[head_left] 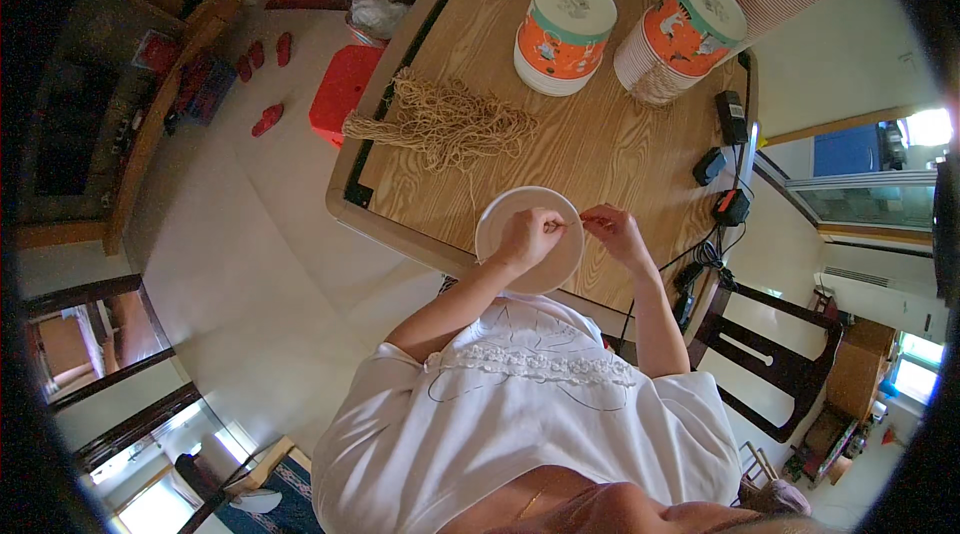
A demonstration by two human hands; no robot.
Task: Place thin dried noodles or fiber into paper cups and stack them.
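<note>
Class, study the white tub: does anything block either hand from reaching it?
Nothing visible does. The left hand is over the mouth of the white tub, the right hand at its right rim; the tangled twine lies farther up the table.

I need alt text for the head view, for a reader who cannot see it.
A person's left hand, over a round white container, and right hand, by its rim, seem to pinch a thin strand. On the wooden table beyond are tangled tan twine, stacked orange, green and white tubs, and dark devices with cords.
</note>
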